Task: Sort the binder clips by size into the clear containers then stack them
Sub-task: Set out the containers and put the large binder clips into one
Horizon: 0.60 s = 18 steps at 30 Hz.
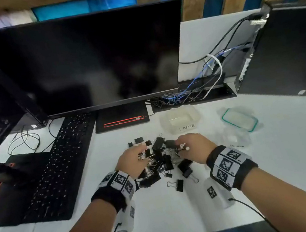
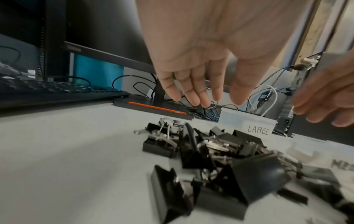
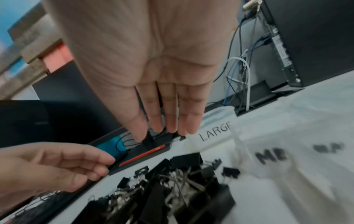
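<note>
My left hand [image 1: 132, 159] and right hand [image 1: 192, 145] hover with fingers [image 2: 191, 89] straight and loose, holding nothing, above the binder clips [image 1: 160, 162] heaped mid-tabletop [image 1: 181, 210]. The container marked LARGE [image 1: 180, 119] sits just beyond, toward the far edge.

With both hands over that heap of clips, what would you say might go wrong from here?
1. The binder clips lie tangled, wire handles interlocked, so lifting one may drag others along and scatter them across the table.
2. Sizes are mixed in the heap, so a clip could easily land in the wrong container, such as the LARGE container.
3. The left hand and right hand work close together and may collide.
</note>
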Tool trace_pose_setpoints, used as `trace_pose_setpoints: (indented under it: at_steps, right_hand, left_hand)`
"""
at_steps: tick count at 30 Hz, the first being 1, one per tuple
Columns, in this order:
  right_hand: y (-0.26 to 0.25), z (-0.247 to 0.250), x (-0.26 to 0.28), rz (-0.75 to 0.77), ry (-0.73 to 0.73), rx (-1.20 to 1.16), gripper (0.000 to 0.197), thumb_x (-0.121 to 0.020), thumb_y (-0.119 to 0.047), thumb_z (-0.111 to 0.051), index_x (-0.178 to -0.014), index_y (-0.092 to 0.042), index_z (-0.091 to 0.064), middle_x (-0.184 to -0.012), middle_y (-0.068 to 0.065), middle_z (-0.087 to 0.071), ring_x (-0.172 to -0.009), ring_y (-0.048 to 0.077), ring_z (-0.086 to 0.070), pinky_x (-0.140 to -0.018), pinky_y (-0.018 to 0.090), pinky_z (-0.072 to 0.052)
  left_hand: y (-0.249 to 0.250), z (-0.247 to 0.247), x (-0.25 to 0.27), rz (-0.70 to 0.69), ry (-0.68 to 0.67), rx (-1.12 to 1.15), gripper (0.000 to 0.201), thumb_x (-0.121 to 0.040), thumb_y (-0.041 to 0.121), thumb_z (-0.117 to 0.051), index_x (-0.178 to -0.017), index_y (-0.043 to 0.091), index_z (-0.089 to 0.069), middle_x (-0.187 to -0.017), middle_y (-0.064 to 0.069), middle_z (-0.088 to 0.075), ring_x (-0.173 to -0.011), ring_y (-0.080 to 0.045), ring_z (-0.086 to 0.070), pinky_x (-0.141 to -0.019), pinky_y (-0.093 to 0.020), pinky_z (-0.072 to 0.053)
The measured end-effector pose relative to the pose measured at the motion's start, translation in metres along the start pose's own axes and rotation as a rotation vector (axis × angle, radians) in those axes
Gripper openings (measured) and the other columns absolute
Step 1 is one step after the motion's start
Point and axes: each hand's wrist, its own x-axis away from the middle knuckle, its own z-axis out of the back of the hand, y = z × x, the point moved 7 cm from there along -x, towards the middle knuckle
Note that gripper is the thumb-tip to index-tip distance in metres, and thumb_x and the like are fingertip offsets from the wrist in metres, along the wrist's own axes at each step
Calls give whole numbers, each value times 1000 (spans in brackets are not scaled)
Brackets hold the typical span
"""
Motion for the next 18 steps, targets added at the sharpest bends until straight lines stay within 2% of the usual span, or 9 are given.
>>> trace_pose_setpoints:
  at_steps: [4,8,11,15,18]
  right_hand:
    - [11,-18,10,-63,-46,34,30,-90,-18,-53,-118,-10,-60,-117,8,-61,-106,24,-56,-89,30,-45]
    - [25,-30,15,-94,-48,25,33,-88,-13,-54,-120,-12,-59,-121,9,-57,-110,25,-54,-89,28,-42]
    - [32,-38,17,-111,-53,13,32,-88,-13,-53,-119,-10,-59,-120,11,-57,-108,27,-55,-90,31,-45]
    - [34,-45,19,-108,-50,2,37,-88,-15,-56,-125,-13,-55,-120,9,-56,-109,26,-55,-91,31,-45]
    - [36,-50,21,-122,-41,-16,38,-88,-16,-56,-126,-12,-53,-122,10,-54,-111,27,-53,-92,31,-43]
  left_hand:
    - [-10,-14,4,2,-10,1,38,-86,20,-62,-124,23,-57,-122,4,-59,-115,-13,-53,-102,-31,-42]
    - [-9,-30,6,-38,-32,-30,38,-84,21,-64,-121,25,-59,-122,7,-59,-114,-12,-52,-100,-27,-41]
    - [-10,-36,9,-21,-33,-6,37,-83,21,-64,-120,24,-59,-117,5,-61,-111,-15,-52,-99,-34,-43]
    - [-15,-35,12,12,7,52,33,-83,23,-65,-116,26,-61,-106,6,-61,-105,-14,-53,-97,-35,-43]
    - [-16,-33,16,1,26,67,32,-82,25,-66,-114,26,-61,-107,8,-62,-104,-12,-53,-96,-30,-42]
